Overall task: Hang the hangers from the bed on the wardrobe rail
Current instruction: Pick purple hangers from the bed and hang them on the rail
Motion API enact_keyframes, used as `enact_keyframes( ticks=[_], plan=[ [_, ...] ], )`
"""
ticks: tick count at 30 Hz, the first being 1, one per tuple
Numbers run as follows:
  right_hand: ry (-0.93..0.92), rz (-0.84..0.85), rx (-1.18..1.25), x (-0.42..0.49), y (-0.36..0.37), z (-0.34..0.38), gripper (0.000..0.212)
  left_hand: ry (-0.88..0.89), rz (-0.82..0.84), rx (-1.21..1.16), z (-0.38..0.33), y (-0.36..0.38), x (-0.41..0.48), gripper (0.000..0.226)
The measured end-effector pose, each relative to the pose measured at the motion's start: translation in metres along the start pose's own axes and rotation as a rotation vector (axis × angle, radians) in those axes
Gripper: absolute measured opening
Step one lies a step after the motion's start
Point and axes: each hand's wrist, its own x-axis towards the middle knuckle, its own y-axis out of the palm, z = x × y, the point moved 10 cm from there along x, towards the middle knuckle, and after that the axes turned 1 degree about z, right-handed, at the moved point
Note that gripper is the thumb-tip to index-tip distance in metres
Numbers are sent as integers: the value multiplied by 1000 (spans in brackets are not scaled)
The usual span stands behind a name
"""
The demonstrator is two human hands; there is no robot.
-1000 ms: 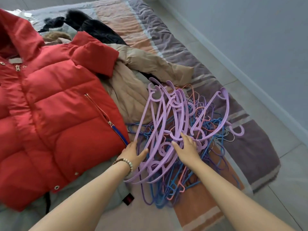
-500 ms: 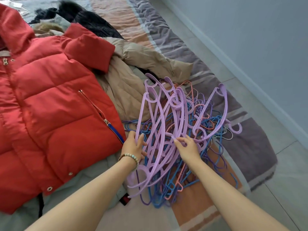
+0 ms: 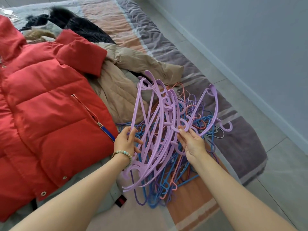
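A bundle of lilac plastic hangers [image 3: 155,124] stands tilted up above a tangled heap of thin blue, pink and purple hangers [image 3: 168,184] on the bed [image 3: 150,37]. My left hand [image 3: 125,142], with a bead bracelet at the wrist, grips the left side of the lilac bundle. My right hand [image 3: 191,142] pinches the hooks of the lilac hangers near the middle of the bundle. One lilac hanger [image 3: 211,110] leans out to the right. No wardrobe rail is in view.
A red puffer jacket [image 3: 46,104] covers the left of the bed, with a beige coat [image 3: 126,77] and a black fur-trimmed garment [image 3: 78,25] behind it. The striped bedspread ends at the right, beside grey floor tiles [image 3: 250,100] and a wall.
Both hands have closed on the lilac hangers and lifted the bundle off the heap. The view has shifted slightly.
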Motion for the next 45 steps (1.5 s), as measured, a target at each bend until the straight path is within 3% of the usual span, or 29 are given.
enact_keyframes(
  ticks=[10, 15, 23, 29, 36, 39, 45],
  plan=[
    [-189, 227, 9, -69, 22, 85, 23, 90, 17, -90, -74, -1, -34, 26],
    [-225, 373, -128, -148, 44, 143, 17, 238, 155, -99, -173, 15, -82, 26],
    [-362, 482, -19, -328, 34, 276, 28, 461, 463, -88, -351, 28, -191, 40],
    [-675, 300, -2, -493, -10, 372, 31, 472, 889, 40, -472, 52, -326, 56],
    [-1092, -222, 0, -674, -112, 434, 8, 916, 1220, 218, -550, 53, -519, 37],
    [-1210, -388, 25, -750, -158, 438, 12, 1157, 1275, 266, -564, 61, -599, 21],
    [-1380, -518, 75, -888, -240, 423, 42, 1268, 1417, 69, -584, 77, -745, 16]
  ],
)
